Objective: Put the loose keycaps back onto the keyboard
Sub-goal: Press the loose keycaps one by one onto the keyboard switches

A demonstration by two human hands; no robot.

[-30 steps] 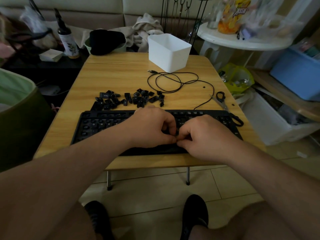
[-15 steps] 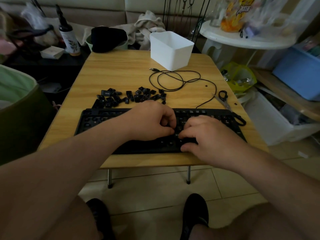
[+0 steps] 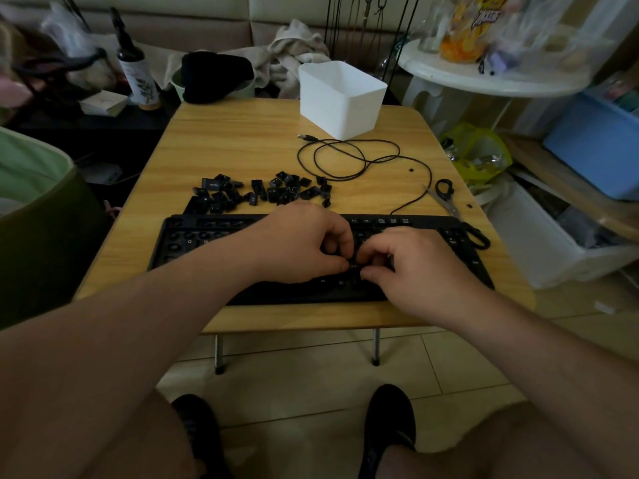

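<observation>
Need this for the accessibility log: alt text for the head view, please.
Both hands, left hand and right hand, meet over the middle of a black keyboard, fingers pinching a keycap between them. Loose keycaps lie behind it on the table, beside a cable, scissors and white bin.

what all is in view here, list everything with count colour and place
keyboard: one, black, near edge of table, keys missing
loose keycaps: a pile, black, just behind keyboard
cable: one, black, coiled behind keyboard, runs to it
bin: one, white, far side of table
scissors: one pair, black handles, right of cable
table: one, light wood
spray bottle: one, white with dark top, off table's far left
shoes: two, black, on floor tiles
left hand: fingers curled, over keyboard middle
right hand: fingers curled, beside left hand
</observation>
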